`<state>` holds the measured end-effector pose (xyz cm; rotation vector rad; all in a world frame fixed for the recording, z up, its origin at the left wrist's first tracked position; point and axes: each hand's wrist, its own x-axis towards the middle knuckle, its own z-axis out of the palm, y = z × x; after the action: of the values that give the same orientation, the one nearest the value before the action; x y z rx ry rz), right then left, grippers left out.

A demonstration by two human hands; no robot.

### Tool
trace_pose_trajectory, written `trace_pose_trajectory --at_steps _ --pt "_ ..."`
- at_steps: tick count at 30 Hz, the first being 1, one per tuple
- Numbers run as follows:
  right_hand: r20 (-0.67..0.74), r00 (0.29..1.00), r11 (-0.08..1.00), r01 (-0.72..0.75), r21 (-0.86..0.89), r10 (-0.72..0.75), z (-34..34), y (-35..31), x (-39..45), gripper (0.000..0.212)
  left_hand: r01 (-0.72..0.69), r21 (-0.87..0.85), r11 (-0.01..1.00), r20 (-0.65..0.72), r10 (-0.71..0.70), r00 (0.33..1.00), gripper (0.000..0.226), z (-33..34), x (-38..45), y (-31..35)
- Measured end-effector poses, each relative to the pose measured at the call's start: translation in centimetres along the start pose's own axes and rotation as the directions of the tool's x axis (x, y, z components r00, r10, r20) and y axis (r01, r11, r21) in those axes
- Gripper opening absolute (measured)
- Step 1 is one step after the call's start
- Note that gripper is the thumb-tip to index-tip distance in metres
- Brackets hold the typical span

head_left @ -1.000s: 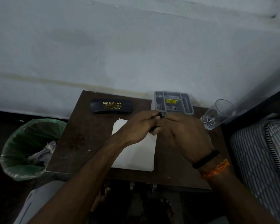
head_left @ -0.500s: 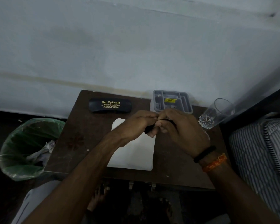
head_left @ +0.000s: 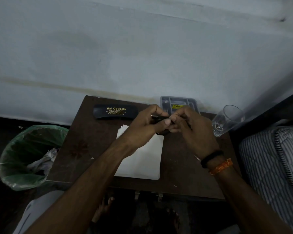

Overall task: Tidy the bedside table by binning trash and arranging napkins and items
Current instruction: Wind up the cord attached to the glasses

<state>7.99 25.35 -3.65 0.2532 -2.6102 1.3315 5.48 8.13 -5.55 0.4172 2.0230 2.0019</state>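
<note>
Both my hands meet above the dark bedside table (head_left: 85,141), pinching a thin black cable (head_left: 161,117) between them. My left hand (head_left: 142,127) grips its left end, where a small plug sticks out. My right hand (head_left: 188,127) holds the rest, and a loop of the cable hangs below my fingers. Under my hands lies a stack of white napkins (head_left: 142,162). A black glasses case (head_left: 115,112) with yellow lettering lies at the back left. A grey compartment tray (head_left: 178,103) stands at the back, partly hidden by my fingers.
An empty drinking glass (head_left: 227,120) stands at the table's right back corner. A green-lined bin (head_left: 25,156) with crumpled trash sits on the floor to the left. A striped mattress (head_left: 274,166) borders the right. The wall runs just behind the table.
My hands have risen slightly and drawn apart a little, so more of the cable and its plug shows between them. Nothing on the table has moved.
</note>
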Motion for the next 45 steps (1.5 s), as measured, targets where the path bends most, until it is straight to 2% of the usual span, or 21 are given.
trace_pose_trajectory --at_steps 4,8,11,13,16,20,23,26,28,30,34,39,43,45 --pt "-0.034 0.997 0.994 -0.069 0.085 0.072 0.0 0.5 0.0 0.013 -0.023 0.015 1.000 -0.002 0.023 1.000 0.020 0.1 0.1 -0.3" --pt "-0.008 0.993 0.974 -0.118 0.196 0.121 0.0 0.8 0.0 0.010 -0.045 0.010 0.999 -0.020 0.045 0.999 0.023 0.0 0.1 -0.4" --pt "-0.009 0.989 0.972 -0.147 0.182 0.151 0.1 1.2 0.0 0.013 -0.045 0.084 0.995 -0.047 0.049 0.998 0.021 0.0 0.1 -0.7" --pt "-0.024 0.990 0.985 -0.133 0.108 0.136 0.0 1.4 -0.1 0.013 -0.040 0.113 0.993 -0.056 0.047 0.997 0.021 0.0 0.1 -0.7" --pt "-0.060 0.998 0.993 -0.038 -0.114 0.031 -0.3 1.5 0.0 0.013 -0.032 0.069 0.997 -0.060 0.037 0.998 0.019 -0.2 0.1 -0.6" --pt "-0.031 0.992 0.923 0.102 -0.371 -0.122 -0.8 1.6 0.1 0.015 -0.007 -0.041 0.999 -0.048 0.005 0.999 0.019 -0.3 0.0 -0.4" --pt "0.103 0.991 0.873 0.127 -0.471 -0.089 -1.1 1.6 0.5 0.015 0.002 -0.119 0.993 -0.052 -0.009 0.999 0.022 -0.3 0.0 -0.3" --pt "0.187 0.982 0.853 0.126 -0.506 -0.034 -1.1 1.5 0.6 0.026 0.005 -0.150 0.989 -0.039 -0.011 0.999 0.023 0.0 -0.1 -0.3" --pt "0.163 0.987 0.894 0.080 -0.441 -0.008 -1.1 1.2 0.5 0.022 0.009 -0.161 0.987 -0.021 -0.012 1.000 0.024 0.2 -0.1 -0.4" --pt "0.071 0.997 0.928 0.020 -0.372 0.007 -1.3 1.1 0.4 0.014 0.017 -0.170 0.985 -0.010 -0.019 1.000 0.024 0.4 -0.1 -0.5" --pt "-0.065 0.986 0.987 -0.157 -0.031 0.155 -1.4 1.1 0.5 0.005 0.008 -0.116 0.993 -0.014 -0.010 1.000 0.023 0.7 -0.1 -0.6" --pt "-0.083 0.949 0.936 -0.281 0.213 0.304 -0.8 1.2 0.6 0.007 -0.031 0.064 0.997 -0.048 0.034 0.998 0.021 1.2 0.0 -0.7" --pt "0.020 0.908 0.797 -0.378 0.471 0.419 -0.4 1.1 0.4 0.004 -0.060 0.099 0.993 -0.103 0.070 0.992 0.024 1.2 -0.2 -0.5" --pt "0.083 0.902 0.754 -0.403 0.518 0.425 -0.5 1.1 0.5 0.008 -0.080 0.116 0.990 -0.131 0.096 0.987 0.027 1.2 -0.2 -0.4"
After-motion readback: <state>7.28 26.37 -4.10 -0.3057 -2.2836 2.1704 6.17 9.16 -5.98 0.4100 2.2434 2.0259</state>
